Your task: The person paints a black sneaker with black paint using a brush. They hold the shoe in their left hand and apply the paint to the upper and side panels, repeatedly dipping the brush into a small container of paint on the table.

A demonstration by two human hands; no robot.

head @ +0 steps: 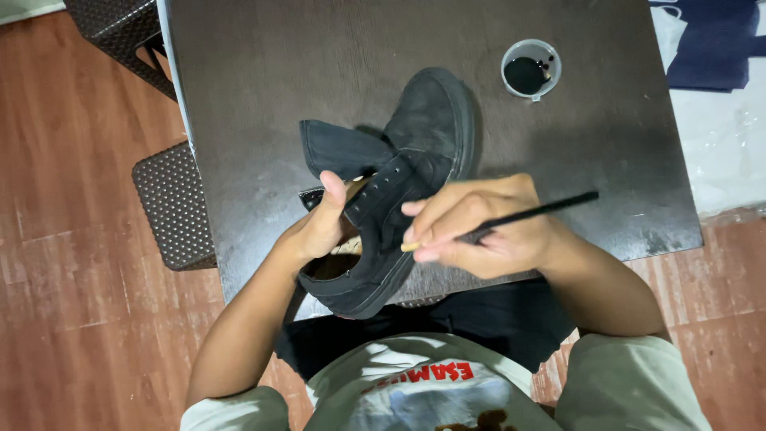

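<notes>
A black canvas shoe lies on a dark table, toe pointing away, its tongue folded out to the left. My left hand grips the shoe's collar, thumb pressed up near the eyelets. My right hand holds a thin black brush like a pen. The brush's pale tip touches the shoe's side near the heel, and its handle points right.
A small clear cup of black liquid stands at the back right of the table. Woven dark stools sit left of the table on a wooden floor. Dark blue cloth lies on white sheeting at the far right.
</notes>
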